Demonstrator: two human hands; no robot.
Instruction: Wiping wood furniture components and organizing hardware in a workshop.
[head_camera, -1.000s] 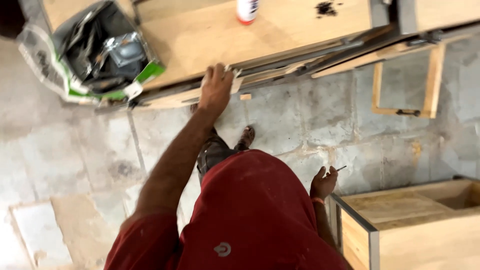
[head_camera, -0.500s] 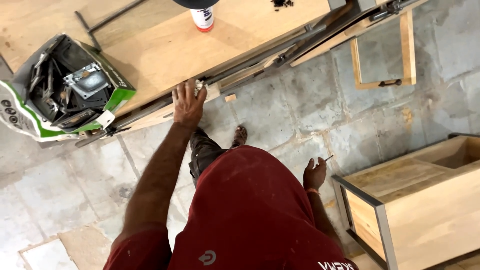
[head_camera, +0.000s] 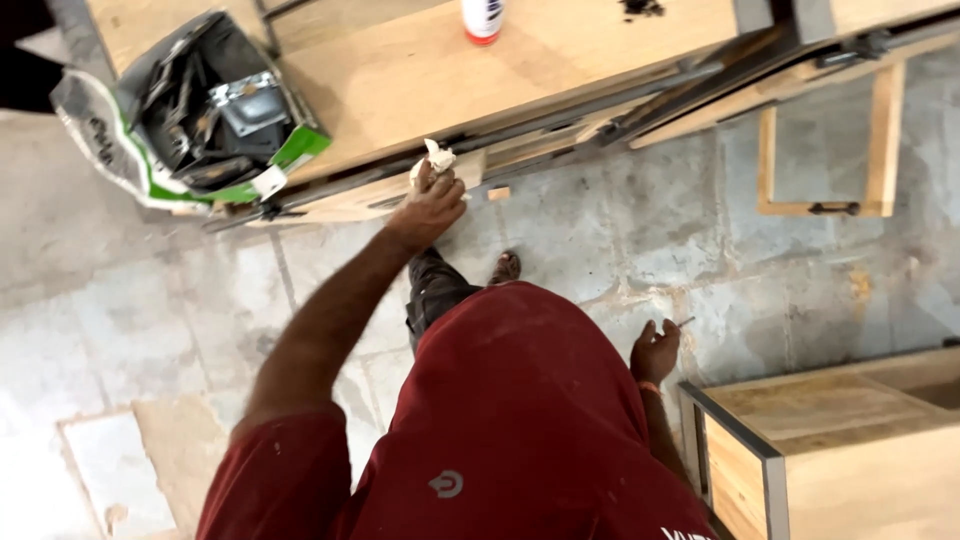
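Note:
My left hand (head_camera: 432, 205) reaches out to the front edge of a wooden worktop (head_camera: 400, 80) and grips a small crumpled pale cloth (head_camera: 437, 158) against that edge. My right hand (head_camera: 655, 350) hangs low at my side, close to a wooden cabinet (head_camera: 830, 450), and pinches a thin stick-like tool (head_camera: 685, 322) between its fingers. My dark red shirt fills the lower middle of the view and hides most of my legs.
A green and white bag (head_camera: 195, 110) full of dark metal parts sits on the worktop at the left. A white bottle (head_camera: 482, 18) stands further back. A wooden frame (head_camera: 825, 140) hangs under the worktop at right. The floor (head_camera: 120, 310) is grey stone.
My left hand lay flat on the worktop's edge before; now it holds a crumpled cloth there. The view has shifted a little. My right hand stays at my side.

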